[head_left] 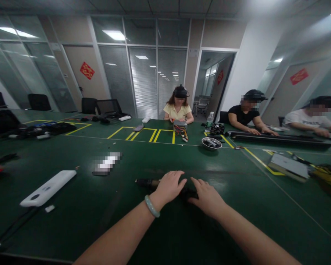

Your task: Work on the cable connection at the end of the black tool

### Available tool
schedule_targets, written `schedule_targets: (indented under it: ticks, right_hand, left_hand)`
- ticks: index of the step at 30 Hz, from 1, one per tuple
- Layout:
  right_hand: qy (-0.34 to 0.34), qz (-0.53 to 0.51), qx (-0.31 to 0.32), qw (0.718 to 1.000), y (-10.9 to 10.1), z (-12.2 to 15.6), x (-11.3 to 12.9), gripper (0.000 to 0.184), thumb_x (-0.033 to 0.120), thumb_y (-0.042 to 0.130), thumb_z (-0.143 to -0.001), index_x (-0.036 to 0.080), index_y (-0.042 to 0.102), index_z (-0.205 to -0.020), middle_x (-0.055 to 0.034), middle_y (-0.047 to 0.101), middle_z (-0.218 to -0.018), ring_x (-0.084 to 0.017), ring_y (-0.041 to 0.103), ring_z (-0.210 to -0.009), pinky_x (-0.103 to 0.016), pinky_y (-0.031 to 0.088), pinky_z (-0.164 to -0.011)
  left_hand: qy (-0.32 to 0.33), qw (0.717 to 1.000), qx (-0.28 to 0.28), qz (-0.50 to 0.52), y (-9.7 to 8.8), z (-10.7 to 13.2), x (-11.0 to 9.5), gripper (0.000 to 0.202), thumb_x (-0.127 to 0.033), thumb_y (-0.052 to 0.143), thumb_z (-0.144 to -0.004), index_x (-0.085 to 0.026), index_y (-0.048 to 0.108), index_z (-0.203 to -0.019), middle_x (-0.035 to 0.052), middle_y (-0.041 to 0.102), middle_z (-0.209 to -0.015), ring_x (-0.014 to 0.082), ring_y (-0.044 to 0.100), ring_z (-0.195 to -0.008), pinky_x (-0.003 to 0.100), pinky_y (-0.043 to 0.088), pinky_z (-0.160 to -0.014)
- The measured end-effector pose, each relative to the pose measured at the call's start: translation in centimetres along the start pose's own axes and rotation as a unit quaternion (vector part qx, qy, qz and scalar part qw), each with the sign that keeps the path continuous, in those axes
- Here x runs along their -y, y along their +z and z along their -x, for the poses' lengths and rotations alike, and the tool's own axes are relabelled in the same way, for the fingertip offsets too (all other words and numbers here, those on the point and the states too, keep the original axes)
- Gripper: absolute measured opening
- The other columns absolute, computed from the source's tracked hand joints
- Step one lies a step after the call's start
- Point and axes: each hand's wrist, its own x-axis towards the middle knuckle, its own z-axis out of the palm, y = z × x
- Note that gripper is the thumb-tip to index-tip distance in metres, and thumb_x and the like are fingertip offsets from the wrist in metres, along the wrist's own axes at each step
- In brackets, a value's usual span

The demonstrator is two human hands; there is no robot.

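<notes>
A long dark cylindrical tool (145, 182), with a narrow tip at its left end and a brownish band, lies on the green table just beyond my forearms. It resembles an electric screwdriver, though the hands cover much of it. Over its middle is my left hand (169, 187), a pale green bangle (152, 206) on the wrist, with the fingers stretched out and the thumb apart. At the tool's right part, my right hand (206, 197) has its fingers extended and spread. Neither hand is wrapped round the tool; whether the fingertips touch it is hard to tell.
A white power strip (49, 188) lies left, near a pixelated flat object (107, 164). Farther off are a metal bowl (212, 143) of dark parts, a bottle (210, 121), a silver box (289, 166) and yellow cables (329, 176). Several people work around the table.
</notes>
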Motion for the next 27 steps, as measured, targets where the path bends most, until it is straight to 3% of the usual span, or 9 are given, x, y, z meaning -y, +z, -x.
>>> schedule_targets:
  ticks: [3, 6, 10, 14, 17, 22, 27]
  right_hand:
    - [0.021, 0.025, 0.033, 0.999, -1.9, 3.5, -1.9, 0.034, 0.04, 0.067, -0.076, 0.021, 0.065, -0.103, -0.0097, 0.061, -0.108, -0.029, 0.059, -0.096, -0.041, 0.043, -0.086]
    - [0.043, 0.018, 0.108, 0.993, -2.4, 6.3, -3.2, 0.025, 0.039, 0.069, -0.072, 0.024, 0.066, -0.091, -0.0056, 0.064, -0.095, -0.025, 0.061, -0.083, -0.035, 0.044, -0.071]
    - [0.043, 0.006, 0.098, 0.994, -1.7, 7.8, -3.2, 0.019, 0.029, 0.064, -0.074, 0.026, 0.066, -0.092, -0.0045, 0.065, -0.098, -0.024, 0.062, -0.084, -0.034, 0.043, -0.073]
    - [0.055, -0.005, 0.056, 0.997, -1.0, 7.5, -2.5, 0.023, 0.018, 0.057, -0.075, 0.025, 0.066, -0.095, -0.0051, 0.067, -0.092, -0.023, 0.062, -0.083, -0.032, 0.043, -0.072]
    - [0.057, -0.08, 0.056, 0.994, -0.7, 6.8, -2.6, 0.026, 0.018, 0.055, -0.077, 0.027, 0.064, -0.1, -0.0026, 0.068, -0.085, -0.021, 0.063, -0.078, -0.029, 0.043, -0.066]
    - [0.068, -0.276, 0.059, 0.957, -0.1, 4.7, -3.6, 0.033, 0.028, 0.06, -0.079, 0.023, 0.061, -0.111, -0.0018, 0.068, -0.087, -0.018, 0.063, -0.079, -0.026, 0.047, -0.065]
    - [0.083, -0.347, 0.07, 0.932, 0.3, 1.9, -3.3, 0.038, 0.029, 0.062, -0.077, 0.015, 0.063, -0.113, -0.0048, 0.068, -0.087, -0.019, 0.064, -0.08, -0.027, 0.049, -0.067]
  left_hand:
    - [0.04, 0.998, 0.053, 0.002, 0.1, 0.6, 0.6, 0.05, -0.057, 0.046, -0.09, -0.024, 0.054, -0.126, 0.0071, 0.06, -0.125, 0.0264, 0.054, -0.116, 0.04, 0.038, -0.101]
    - [0.068, 0.993, 0.098, 0.007, 0.0, 1.1, 0.9, 0.056, -0.063, 0.054, -0.084, -0.027, 0.054, -0.127, 0.0054, 0.06, -0.127, 0.0273, 0.054, -0.117, 0.041, 0.039, -0.1]
    - [0.099, 0.991, 0.092, 0.002, 0.2, 1.6, 0.6, 0.057, -0.052, 0.061, -0.084, -0.031, 0.046, -0.135, 0.0026, 0.054, -0.135, 0.0249, 0.05, -0.123, 0.04, 0.038, -0.101]
    - [0.114, 0.991, 0.066, -0.018, 0.8, 2.1, -0.3, 0.045, -0.038, 0.059, -0.088, -0.031, 0.049, -0.132, 0.0029, 0.052, -0.135, 0.0235, 0.048, -0.124, 0.04, 0.035, -0.104]
    - [0.105, 0.993, 0.055, -0.029, 1.2, 2.2, -0.7, 0.038, -0.035, 0.056, -0.089, -0.03, 0.053, -0.126, 0.004, 0.054, -0.133, 0.0243, 0.049, -0.121, 0.042, 0.035, -0.104]
    - [0.097, 0.994, 0.039, -0.024, 1.5, 1.7, -0.6, 0.03, -0.029, 0.057, -0.087, -0.029, 0.057, -0.118, 0.0021, 0.059, -0.123, 0.0226, 0.053, -0.112, 0.039, 0.038, -0.099]
    - [0.079, 0.996, 0.033, -0.029, 1.3, 1.3, 0.1, 0.026, -0.027, 0.059, -0.084, -0.027, 0.06, -0.11, 0.0015, 0.062, -0.111, 0.0217, 0.056, -0.104, 0.036, 0.041, -0.093]
